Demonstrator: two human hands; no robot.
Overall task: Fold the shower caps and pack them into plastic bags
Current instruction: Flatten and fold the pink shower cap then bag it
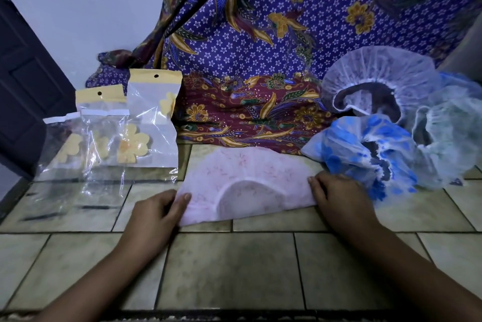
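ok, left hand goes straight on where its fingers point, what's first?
The pink shower cap, whose left corner the left hand already pinches; past it, probably the batik cloth, depth unclear.

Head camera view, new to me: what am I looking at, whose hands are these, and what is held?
No machine here: a person wears one wide camera on the head, looking down at their own bare hands; it is the only view. On the tiled floor lies a pink shower cap, folded flat into a half-moon. The left hand pinches its left corner, thumb on top; the right hand covers its right corner, grip hidden. At right sit three unfolded caps: a white cap, a blue-flowered cap, a pale blue cap. At left, clear plastic bags sit beside a patterned cloth.
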